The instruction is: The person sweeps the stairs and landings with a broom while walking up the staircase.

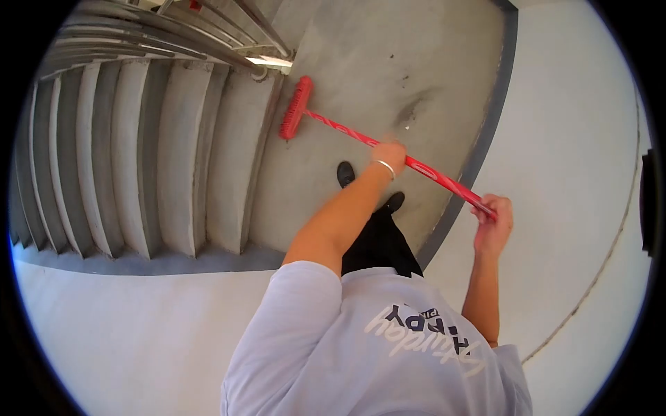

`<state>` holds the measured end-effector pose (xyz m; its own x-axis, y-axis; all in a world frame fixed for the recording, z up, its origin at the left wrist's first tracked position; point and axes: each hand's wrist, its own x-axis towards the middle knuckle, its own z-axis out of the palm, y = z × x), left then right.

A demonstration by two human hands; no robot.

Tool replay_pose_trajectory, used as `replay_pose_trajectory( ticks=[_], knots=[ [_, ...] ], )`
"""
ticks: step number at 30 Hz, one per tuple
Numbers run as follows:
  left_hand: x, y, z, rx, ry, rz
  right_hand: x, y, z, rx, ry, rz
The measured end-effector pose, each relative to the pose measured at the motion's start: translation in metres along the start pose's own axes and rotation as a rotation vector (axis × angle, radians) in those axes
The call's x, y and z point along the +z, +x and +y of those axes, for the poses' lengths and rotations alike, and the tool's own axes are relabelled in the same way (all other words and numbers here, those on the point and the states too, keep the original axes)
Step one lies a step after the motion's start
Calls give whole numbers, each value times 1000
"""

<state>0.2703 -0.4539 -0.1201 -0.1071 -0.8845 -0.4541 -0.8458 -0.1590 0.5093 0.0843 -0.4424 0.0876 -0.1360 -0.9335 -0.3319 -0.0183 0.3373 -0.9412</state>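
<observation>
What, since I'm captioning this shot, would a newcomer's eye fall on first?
Probably the bright red broom, slanting across the middle of the view, its head near the edge of the stairs. The left hand grips it partway along the handle, the right hand near the end. Next would come those grey stairs, filling much of the upper left.

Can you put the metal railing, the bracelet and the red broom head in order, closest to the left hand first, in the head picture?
From the left hand:
1. Bracelet, right on its wrist.
2. Red broom head, on the floor, up and left.
3. Metal railing, beyond it, top left.
</observation>
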Motion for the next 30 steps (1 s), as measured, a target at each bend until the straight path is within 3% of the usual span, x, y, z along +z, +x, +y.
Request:
replay_pose_trajectory(
  ticks=[6, 12, 16, 18, 21, 26, 30],
  knots=[
    [-17, 31, 66, 120, 33, -22, -60, 15, -21, -55, 100, 22],
    [-20, 64, -2, 226, 177, 27, -2, -9, 36, 121, 268, 158],
    [17, 58, -24, 175, 137, -106, 10, -17, 43, 59, 171, 60],
    [39, 41, -8, 179, 130, -97, -5, -21, 28, 193, 61, 129],
    [23, 36, 54, 185, 69, -204, -51, -6, -1, 186, 62, 200],
    [5, 40, 116, 272, -44, -90, -80, -5, -61, -1, 79, 152],
    [7, 45, 88, 192, -6, 72, -83, 7, -23, 35, 111, 132]
  ],
)
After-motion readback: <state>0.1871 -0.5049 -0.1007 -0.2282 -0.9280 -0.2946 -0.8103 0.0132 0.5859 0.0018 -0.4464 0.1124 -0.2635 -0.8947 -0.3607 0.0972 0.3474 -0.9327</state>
